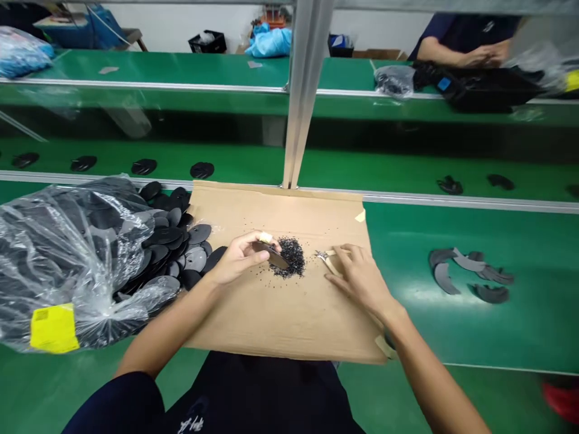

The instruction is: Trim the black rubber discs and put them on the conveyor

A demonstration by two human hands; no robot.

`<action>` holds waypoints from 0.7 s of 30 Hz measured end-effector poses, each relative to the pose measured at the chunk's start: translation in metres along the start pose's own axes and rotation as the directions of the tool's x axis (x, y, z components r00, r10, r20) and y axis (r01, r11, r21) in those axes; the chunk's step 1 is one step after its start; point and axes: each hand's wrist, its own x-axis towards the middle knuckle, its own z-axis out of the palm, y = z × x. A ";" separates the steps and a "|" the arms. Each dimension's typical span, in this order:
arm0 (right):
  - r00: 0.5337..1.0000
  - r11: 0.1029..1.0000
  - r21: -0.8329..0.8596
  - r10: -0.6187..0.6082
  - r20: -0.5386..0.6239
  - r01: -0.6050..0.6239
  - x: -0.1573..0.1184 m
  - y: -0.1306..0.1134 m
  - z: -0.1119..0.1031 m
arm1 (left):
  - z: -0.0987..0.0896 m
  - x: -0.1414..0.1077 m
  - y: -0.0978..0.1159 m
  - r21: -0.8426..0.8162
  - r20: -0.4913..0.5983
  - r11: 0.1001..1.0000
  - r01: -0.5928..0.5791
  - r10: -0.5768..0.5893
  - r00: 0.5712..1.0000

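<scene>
Between the thumb and fingers of my left hand [239, 259] is a round black plastic disc [277, 258], tilted over a pile of small black plastic bits [293, 256]. Yellowish tape wraps one fingertip of that hand. My right hand [359, 277] is closed around side cutters [326, 258] with pale handles, their metal jaws pointing left toward the pile and apart from the disc. Both hands are above a brown cardboard sheet [289, 325]. Left of the sheet, many more black discs [169, 241] spill out of a clear plastic bag [67, 241] bearing a yellow label [54, 328].
Several curved dark pieces [468, 271] lie on the green bench [520, 331] at right. Behind a metal rail, a green belt [248, 163] carries spaced black parts. A metal post [301, 90] rises beyond the cardboard. Across the line, a person [465, 42] works over a black bin [497, 87].
</scene>
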 end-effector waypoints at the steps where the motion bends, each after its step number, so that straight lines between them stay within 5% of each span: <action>1: 1.000 1.000 -0.011 0.008 -0.016 -0.009 0.001 0.001 0.005 | -0.001 0.000 -0.005 -0.070 0.016 0.997 0.035 -0.034 0.999; 4: 0.999 0.999 0.039 0.007 -0.050 -0.005 0.012 0.002 0.009 | -0.002 0.000 -0.018 -0.181 0.083 0.976 0.121 -0.107 0.991; 8: 0.984 0.939 0.335 -0.017 -0.177 0.077 0.029 -0.015 -0.001 | -0.003 0.001 -0.029 -0.160 0.119 0.981 0.108 -0.090 0.989; 13: 0.958 0.739 0.628 -0.082 -0.274 0.243 0.045 -0.051 -0.001 | -0.006 0.000 -0.034 -0.072 -0.037 0.997 0.032 -0.034 0.999; 17: 0.928 0.709 0.616 -0.154 -0.340 0.344 0.048 -0.063 0.008 | -0.008 -0.004 -0.036 0.059 -0.169 0.996 0.072 -0.061 0.984; 21: 0.888 0.757 0.507 -0.209 -0.410 0.412 0.045 -0.062 0.014 | -0.011 -0.008 -0.038 0.147 -0.171 0.985 0.089 -0.063 0.983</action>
